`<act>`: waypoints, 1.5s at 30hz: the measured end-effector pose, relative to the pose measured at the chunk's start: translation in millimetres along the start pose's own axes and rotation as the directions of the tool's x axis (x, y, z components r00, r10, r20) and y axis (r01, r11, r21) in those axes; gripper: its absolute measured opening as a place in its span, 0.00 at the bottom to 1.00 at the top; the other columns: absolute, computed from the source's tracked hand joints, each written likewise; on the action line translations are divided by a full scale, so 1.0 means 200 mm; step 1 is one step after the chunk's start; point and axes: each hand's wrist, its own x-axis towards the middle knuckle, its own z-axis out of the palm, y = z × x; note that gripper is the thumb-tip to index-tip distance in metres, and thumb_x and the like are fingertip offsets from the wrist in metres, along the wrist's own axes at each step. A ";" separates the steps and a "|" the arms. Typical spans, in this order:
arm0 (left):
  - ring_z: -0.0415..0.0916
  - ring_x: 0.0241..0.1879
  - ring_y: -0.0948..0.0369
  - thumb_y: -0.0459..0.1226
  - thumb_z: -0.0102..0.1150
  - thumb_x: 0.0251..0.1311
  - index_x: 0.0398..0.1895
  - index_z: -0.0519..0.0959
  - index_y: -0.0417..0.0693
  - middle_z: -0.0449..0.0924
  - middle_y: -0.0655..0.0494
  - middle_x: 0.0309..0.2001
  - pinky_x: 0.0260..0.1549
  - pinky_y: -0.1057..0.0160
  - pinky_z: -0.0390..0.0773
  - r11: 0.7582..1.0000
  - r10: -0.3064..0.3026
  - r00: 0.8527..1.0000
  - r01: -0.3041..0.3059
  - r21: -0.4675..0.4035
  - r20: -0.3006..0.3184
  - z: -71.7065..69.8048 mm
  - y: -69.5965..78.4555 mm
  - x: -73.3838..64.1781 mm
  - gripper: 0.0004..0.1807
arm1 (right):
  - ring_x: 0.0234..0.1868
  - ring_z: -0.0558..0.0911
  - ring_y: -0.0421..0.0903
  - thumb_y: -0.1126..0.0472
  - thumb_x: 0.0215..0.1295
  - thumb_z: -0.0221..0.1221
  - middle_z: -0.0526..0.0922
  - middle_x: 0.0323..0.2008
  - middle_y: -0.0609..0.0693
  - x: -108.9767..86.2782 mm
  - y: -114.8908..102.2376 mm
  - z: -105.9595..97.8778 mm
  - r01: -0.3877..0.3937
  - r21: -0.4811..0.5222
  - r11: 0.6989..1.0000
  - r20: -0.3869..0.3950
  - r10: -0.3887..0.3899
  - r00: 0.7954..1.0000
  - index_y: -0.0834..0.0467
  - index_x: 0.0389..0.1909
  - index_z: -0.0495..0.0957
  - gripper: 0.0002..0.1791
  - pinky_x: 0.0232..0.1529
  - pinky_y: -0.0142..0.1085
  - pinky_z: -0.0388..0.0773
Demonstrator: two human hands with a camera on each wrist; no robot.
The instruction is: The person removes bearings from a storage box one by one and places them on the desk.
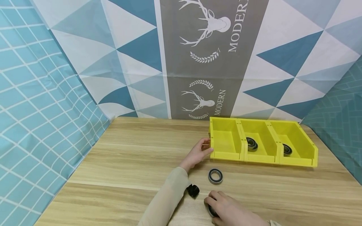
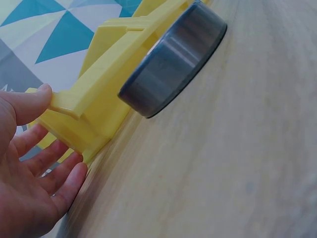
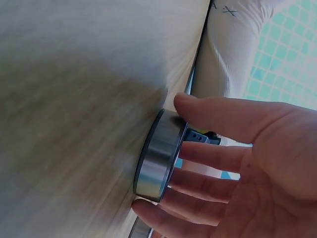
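Note:
My left hand [image 1: 198, 153] is at the near left corner of a yellow three-compartment bin [image 1: 226, 155]. In the left wrist view its thumb rests on the bin's front lip, with the other fingers loosely extended beside the wall. Below, my right hand [image 1: 230, 208] grips a ball bearing [image 3: 161, 153] by its rim, thumb on one side and fingers on the other; the bearing lies on the table, partly hidden by the hand in the head view. Another bearing [image 1: 215, 176] lies flat between the right hand and the bin.
Bearings [image 1: 251, 143] lie in the middle compartment, and one bearing [image 1: 287, 149] lies in the right one. A black device [image 1: 193, 190] is at the left sleeve. Patterned wall coverings [image 1: 141, 62] border the wooden table [image 1: 127, 157] at the back and sides.

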 end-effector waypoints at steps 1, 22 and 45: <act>0.66 0.58 0.53 0.39 0.54 0.61 0.61 0.63 0.48 0.67 0.50 0.57 0.54 0.57 0.69 1.000 0.002 1.000 -0.002 -0.001 -0.004 0.00 0.00 0.00 0.24 | 0.36 0.70 0.37 0.55 0.50 0.66 0.71 0.37 0.42 0.00 0.00 0.00 -0.003 0.009 1.000 -0.001 0.003 1.000 0.54 0.43 0.74 0.19 0.35 0.32 0.73; 0.65 0.58 0.52 0.39 0.54 0.61 0.61 0.63 0.49 0.67 0.50 0.58 0.52 0.57 0.71 1.000 0.000 1.000 0.000 -0.007 0.001 0.00 0.00 0.01 0.24 | 0.36 0.78 0.43 0.57 0.48 0.66 0.77 0.37 0.46 -0.07 0.11 -0.18 -0.088 -0.129 0.988 -0.289 0.047 0.956 0.57 0.42 0.76 0.19 0.36 0.38 0.78; 0.66 0.58 0.52 0.38 0.55 0.60 0.61 0.63 0.48 0.67 0.49 0.58 0.52 0.58 0.71 1.000 -0.008 1.000 0.008 -0.012 0.001 -0.01 0.00 0.00 0.25 | 0.29 0.78 0.49 0.65 0.55 0.58 0.78 0.34 0.55 -0.12 0.53 -0.55 -0.382 -0.112 0.918 -0.463 0.292 0.837 0.62 0.40 0.76 0.11 0.24 0.39 0.75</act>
